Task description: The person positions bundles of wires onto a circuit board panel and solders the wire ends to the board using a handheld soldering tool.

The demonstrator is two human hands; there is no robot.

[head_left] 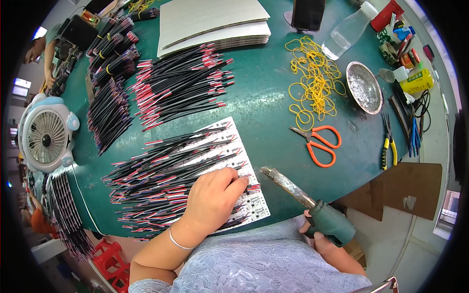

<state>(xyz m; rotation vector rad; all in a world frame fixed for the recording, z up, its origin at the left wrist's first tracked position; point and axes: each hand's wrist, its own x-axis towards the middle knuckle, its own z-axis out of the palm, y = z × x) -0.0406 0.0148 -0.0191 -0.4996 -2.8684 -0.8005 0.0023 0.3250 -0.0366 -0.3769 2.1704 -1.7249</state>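
My left hand (212, 199) is closed in a pinch above a white circuit board panel (238, 141). Red-tipped wire ends (253, 188) stick out past its thumb; they belong to a black cable, mostly hidden under the hand. Several black cables (168, 158) with red, white and blue ends lie across the panel, their right ends along its small boards. My right hand (328, 246) is wrapped round the dark green handle of a soldering gun (333, 223). Its long metal barrel points up and left, and the scorched tip is a little right of the panel, apart from it.
Orange-handled scissors (322, 145), yellow rubber bands (315, 80), a metal bowl (364, 88) and yellow-black pliers (388, 144) lie rightward. Cable bundles (183, 83) and stacked white panels (210, 24) are at the back. A fan (46, 134) stands left; another person's arm (50, 63) is beyond.
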